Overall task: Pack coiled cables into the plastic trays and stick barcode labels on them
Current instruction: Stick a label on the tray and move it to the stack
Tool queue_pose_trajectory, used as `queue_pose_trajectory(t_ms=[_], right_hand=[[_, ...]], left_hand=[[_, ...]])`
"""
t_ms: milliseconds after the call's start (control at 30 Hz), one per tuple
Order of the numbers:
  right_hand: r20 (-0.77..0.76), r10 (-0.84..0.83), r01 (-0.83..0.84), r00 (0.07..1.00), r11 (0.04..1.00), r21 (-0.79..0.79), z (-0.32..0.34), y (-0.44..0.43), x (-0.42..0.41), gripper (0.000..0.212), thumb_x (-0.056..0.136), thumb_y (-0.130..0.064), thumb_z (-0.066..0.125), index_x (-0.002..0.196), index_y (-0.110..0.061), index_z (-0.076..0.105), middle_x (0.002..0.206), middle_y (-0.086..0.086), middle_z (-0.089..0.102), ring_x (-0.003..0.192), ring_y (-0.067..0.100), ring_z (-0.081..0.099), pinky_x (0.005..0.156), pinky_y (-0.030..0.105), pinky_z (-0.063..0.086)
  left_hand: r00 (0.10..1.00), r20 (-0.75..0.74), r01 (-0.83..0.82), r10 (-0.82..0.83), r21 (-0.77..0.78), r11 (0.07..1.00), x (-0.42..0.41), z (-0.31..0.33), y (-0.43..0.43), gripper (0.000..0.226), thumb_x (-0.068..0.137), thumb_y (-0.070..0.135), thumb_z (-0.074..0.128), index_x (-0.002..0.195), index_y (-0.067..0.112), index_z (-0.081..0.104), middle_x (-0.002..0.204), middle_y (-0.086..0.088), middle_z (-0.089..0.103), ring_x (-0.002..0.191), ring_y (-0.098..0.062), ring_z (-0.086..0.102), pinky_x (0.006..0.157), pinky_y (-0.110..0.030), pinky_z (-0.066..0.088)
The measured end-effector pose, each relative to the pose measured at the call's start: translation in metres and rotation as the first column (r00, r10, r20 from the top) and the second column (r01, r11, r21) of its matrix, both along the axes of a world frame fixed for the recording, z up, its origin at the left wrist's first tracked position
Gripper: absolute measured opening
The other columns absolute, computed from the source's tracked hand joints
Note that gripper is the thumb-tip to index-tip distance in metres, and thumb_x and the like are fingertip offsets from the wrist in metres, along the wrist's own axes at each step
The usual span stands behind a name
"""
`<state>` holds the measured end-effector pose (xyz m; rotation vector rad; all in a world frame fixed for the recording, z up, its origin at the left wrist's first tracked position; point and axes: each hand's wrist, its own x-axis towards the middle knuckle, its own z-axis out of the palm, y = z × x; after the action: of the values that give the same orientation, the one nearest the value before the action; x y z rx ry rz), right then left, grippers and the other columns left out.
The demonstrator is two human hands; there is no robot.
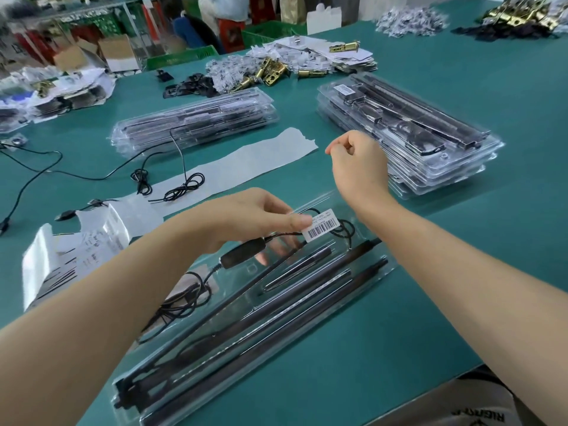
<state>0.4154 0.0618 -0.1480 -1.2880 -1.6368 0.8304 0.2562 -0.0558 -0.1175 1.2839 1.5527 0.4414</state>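
Note:
A clear plastic tray (310,330) lies diagonally on the green table before me, holding dark rods and a black cable with an inline block (244,253). A white barcode label (322,226) sits on the tray's far end. My left hand (261,216) grips that end of the tray, thumb on the label's left edge and fingers beneath the plastic. My right hand (356,161) hovers above and beyond the tray, fingers curled, thumb and forefinger pinched together with nothing visible between them.
Label backing strips (246,167) and a label sheet pile (76,253) lie to the left, with loose coiled cables (181,189) on them. Stacks of packed trays stand at centre (196,121) and right (408,133). Brass hardware and paper bags (276,69) lie farther back.

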Motion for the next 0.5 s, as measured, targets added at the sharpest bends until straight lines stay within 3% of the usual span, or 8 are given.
queue_pose_trajectory(t_ms=[167,233,300,400,500], right_hand=[[-0.011,0.179,-0.179,0.984,0.973,-0.148,0.011,0.002,0.008,0.014,0.096,-0.028,0.055,0.099,-0.019,0.066,0.081,-0.003,0.074,0.074,0.016,0.064,0.063,0.034,0.049],[0.005,0.287,-0.277,0.958,0.929,-0.244,0.011,0.003,0.021,0.021,0.098,-0.043,0.059,0.099,-0.023,0.063,0.086,-0.003,0.076,0.076,0.013,0.069,0.064,0.035,0.053],[-0.024,0.291,-0.286,0.957,0.918,-0.275,0.01,0.005,0.039,0.032,0.097,-0.054,0.06,0.101,-0.023,0.063,0.091,-0.002,0.077,0.077,0.012,0.071,0.072,0.038,0.057],[-0.15,0.202,-0.241,0.968,0.917,-0.318,0.011,-0.007,0.063,0.042,0.094,-0.06,0.062,0.104,-0.019,0.062,0.098,0.007,0.077,0.083,0.017,0.074,0.082,0.046,0.062],[-0.315,0.307,-0.435,0.898,0.734,-0.522,0.004,-0.042,0.068,0.067,0.082,-0.07,0.062,0.12,-0.015,0.059,0.106,0.017,0.077,0.094,0.029,0.077,0.08,0.05,0.064]], left_hand=[[0.998,0.064,-0.022,0.021,0.008,1.0,-0.008,0.001,-0.002,0.047,0.077,0.054,0.074,0.098,0.013,0.08,0.097,-0.002,0.079,0.067,-0.011,0.065,0.056,-0.023,0.056],[0.986,0.147,-0.083,0.083,-0.008,0.997,-0.018,0.005,-0.001,0.045,0.08,0.048,0.074,0.103,0.01,0.077,0.098,-0.004,0.079,0.068,-0.012,0.067,0.057,-0.022,0.056],[0.952,0.246,-0.186,0.182,-0.009,0.983,-0.029,0.011,0.0,0.043,0.081,0.041,0.074,0.107,0.006,0.074,0.095,-0.006,0.079,0.068,-0.011,0.069,0.057,-0.022,0.056],[0.841,0.382,-0.417,0.382,0.01,0.909,-0.046,0.02,0.005,0.038,0.08,0.038,0.073,0.102,0.007,0.072,0.076,0.001,0.074,0.06,-0.007,0.066,0.054,-0.019,0.055],[0.673,0.469,-0.637,0.573,-0.027,0.77,-0.054,0.019,0.012,0.025,0.088,0.039,0.071,0.091,0.014,0.072,0.071,0.004,0.071,0.055,-0.005,0.064,0.051,-0.018,0.054]])
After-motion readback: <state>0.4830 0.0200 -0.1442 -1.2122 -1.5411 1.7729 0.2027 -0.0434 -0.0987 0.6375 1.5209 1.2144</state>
